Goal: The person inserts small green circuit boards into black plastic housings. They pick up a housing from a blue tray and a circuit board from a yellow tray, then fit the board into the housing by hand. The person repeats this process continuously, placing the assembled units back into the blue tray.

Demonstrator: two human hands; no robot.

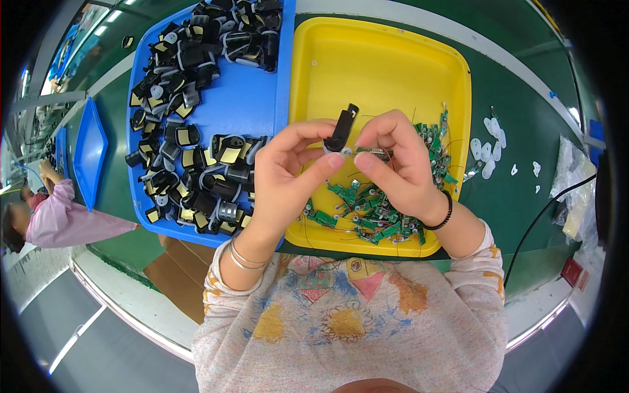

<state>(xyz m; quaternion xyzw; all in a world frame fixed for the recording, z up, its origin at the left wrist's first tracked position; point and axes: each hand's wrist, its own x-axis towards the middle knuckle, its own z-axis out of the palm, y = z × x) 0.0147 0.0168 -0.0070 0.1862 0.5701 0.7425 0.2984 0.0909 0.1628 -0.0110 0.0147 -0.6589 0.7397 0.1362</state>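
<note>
two hands meet above the yellow tray [393, 52]: the left hand [288, 173] pinches a small black part [342, 128], the right hand [396, 164] pinches a green board [370, 150] against it. joining seems underway; next needs careful alignment.

A green-topped bench [517, 196] with pale grey edging runs across the view and curves away toward the upper left. Below its near edge lies a smooth grey floor [85, 334] catching long streaks of reflected light. A brown cardboard box [175, 275] sits under the near edge at the left. Ceiling strip lights [108, 21] glow in the upper left corner. At the far left another person in a pink top [62, 219] sits along the same bench. A black cable [544, 216] trails across the bench's right end.
</note>
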